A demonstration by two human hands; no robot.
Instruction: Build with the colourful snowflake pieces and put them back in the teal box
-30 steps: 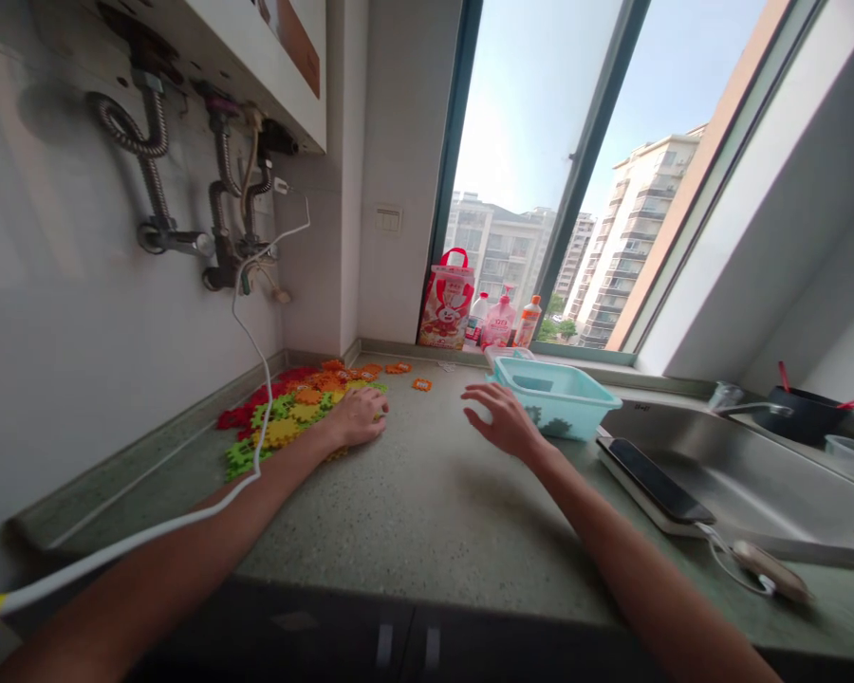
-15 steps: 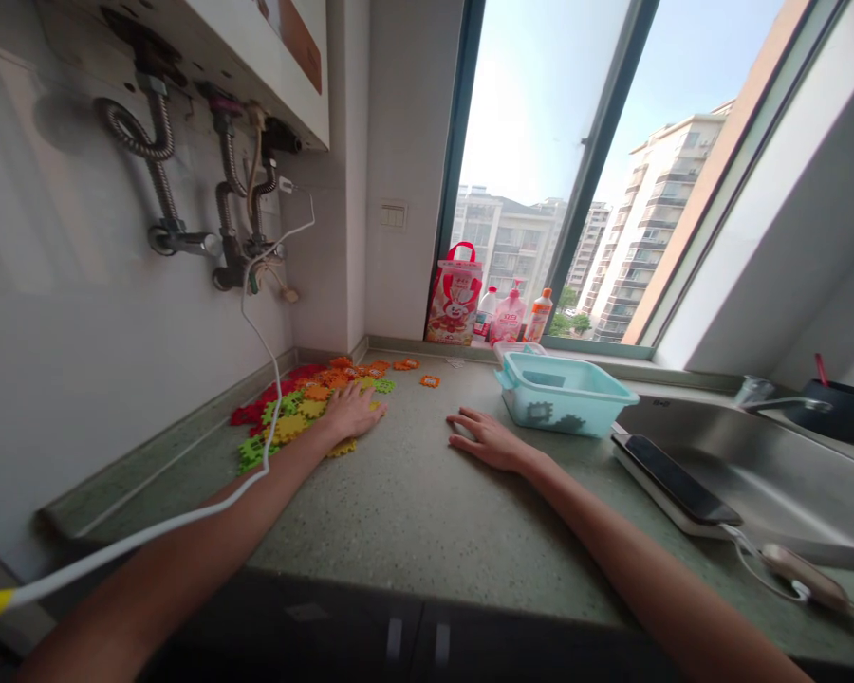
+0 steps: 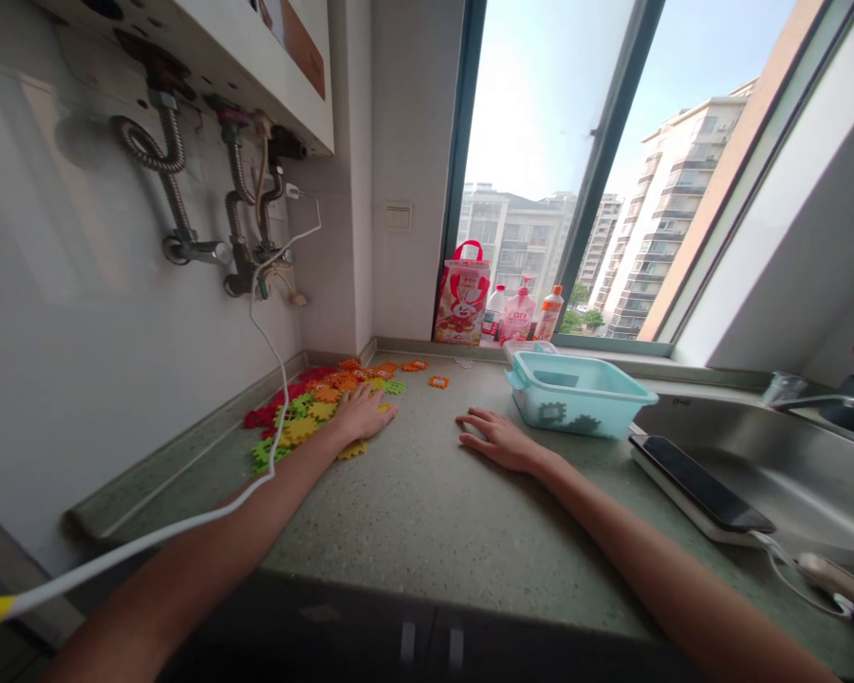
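My left hand lies with fingers spread over the right side of a heap of toothed, gear-shaped puzzle pieces in red, orange, yellow and green. It partly covers the yellow and green ones, and a yellow piece shows beside the wrist. Flat on the bare countertop rests my right hand, its fingers stretched out and nothing in them. Just beyond it stands a turquoise plastic basket, with dark toothed pieces showing through its wall. One orange piece lies apart from the heap.
A white cable crosses over my left forearm. To the right, a phone lies on a white block at the sink. A pink bag and several bottles line the windowsill. Metal pipes hang at left.
The whole view has shifted slightly, so everything appears a little further right. Both hands keep their places on the counter and the pieces look unmoved.
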